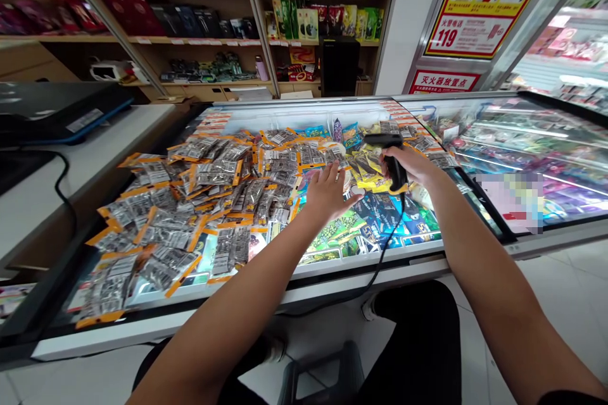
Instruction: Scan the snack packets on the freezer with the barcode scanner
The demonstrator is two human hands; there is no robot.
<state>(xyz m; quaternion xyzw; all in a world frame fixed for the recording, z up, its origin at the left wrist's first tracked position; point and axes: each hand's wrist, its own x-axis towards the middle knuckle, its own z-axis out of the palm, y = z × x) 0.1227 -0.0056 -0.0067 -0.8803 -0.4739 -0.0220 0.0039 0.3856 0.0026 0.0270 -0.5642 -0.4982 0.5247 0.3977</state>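
Left hand (pixel 325 195) — fingers spread over packets (pixel 341 228), gripping nothing; right hand (pixel 414 163) — fingers curled round a black scanner (pixel 396 168).

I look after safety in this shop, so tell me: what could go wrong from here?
The cord trails from the black scanner in the right hand over the counter's front edge towards the person's legs, so it might snag. The orange-edged packets overlap loosely, some near that edge; a bump could make a few slide off.
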